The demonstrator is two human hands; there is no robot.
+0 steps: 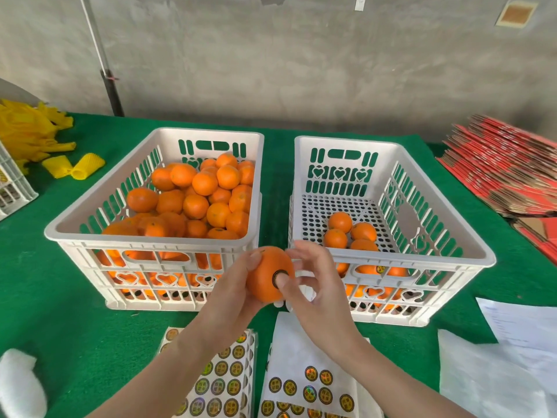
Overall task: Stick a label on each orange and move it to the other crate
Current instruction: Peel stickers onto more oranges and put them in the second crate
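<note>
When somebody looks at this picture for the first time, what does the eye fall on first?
First, the hands in the front middle: the left hand grips an orange while the right hand presses a round label onto it with the thumb. Behind them, the left crate is heaped with fruit and the right crate holds few.

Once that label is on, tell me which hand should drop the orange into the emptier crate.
Left, probably: the left hand already grips the orange, while the right hand only presses its thumb on the label. The emptier crate sits just beyond both hands.
</note>
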